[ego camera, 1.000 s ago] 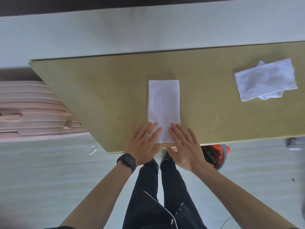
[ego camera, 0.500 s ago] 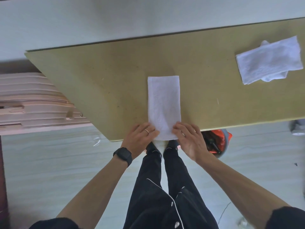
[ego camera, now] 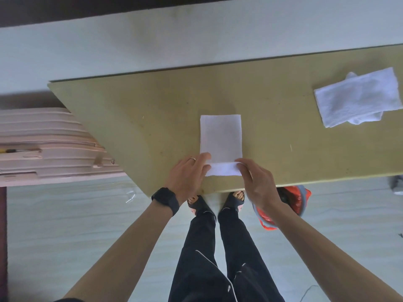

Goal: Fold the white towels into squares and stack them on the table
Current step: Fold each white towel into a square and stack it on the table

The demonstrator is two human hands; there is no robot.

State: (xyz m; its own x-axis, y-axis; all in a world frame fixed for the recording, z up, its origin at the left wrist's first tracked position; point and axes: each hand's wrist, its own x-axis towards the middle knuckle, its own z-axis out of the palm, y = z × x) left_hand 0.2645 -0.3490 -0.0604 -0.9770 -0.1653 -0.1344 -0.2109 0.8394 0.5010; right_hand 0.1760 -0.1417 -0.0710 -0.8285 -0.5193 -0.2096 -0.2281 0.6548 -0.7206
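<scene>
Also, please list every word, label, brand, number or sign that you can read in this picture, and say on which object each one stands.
There is no readable text in this view.
Towel being folded: plain white, no label showing.
Towel pile at the right: plain white, no print.
Table: bare surface, no marking.
Black wristband on the left hand: face is dark, nothing legible.
Pink suitcase: no brand can be made out.

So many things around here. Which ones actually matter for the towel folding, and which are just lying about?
Part of the job:
- long white towel, near end being lifted
- left hand and right hand, pinching its near corners
- loose towels at the far right
- table

Just lying about:
- pink suitcase
- red bag on the floor
</scene>
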